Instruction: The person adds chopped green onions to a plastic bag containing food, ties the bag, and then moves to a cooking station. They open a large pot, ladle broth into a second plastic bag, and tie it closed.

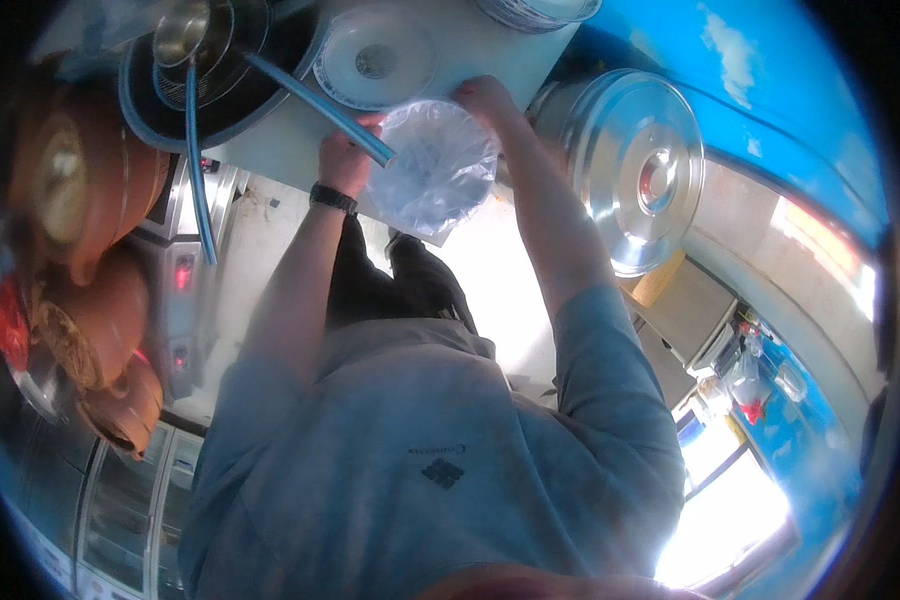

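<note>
A round bowl covered in crinkled clear plastic film [431, 176] is in front of me at the table's near edge. My left hand [345, 159], with a black watch on the wrist, grips its left side; the fingertips show at the rim. My right hand [486, 99] is curled at the upper right rim, its fingers partly hidden. The long metal handle of a utensil [322, 109] crosses in front of my left hand. Just beyond the bowl lies a white plate with a blue patterned rim [412, 64].
A large dark basin [139, 112] at upper left holds a ladle [184, 34] and a wire strainer [187, 90]. Patterned dishes [532, 19] are stacked at the far edge. A lidded steel pot [615, 180] stands right. Brown clay pots [105, 315] are on the left.
</note>
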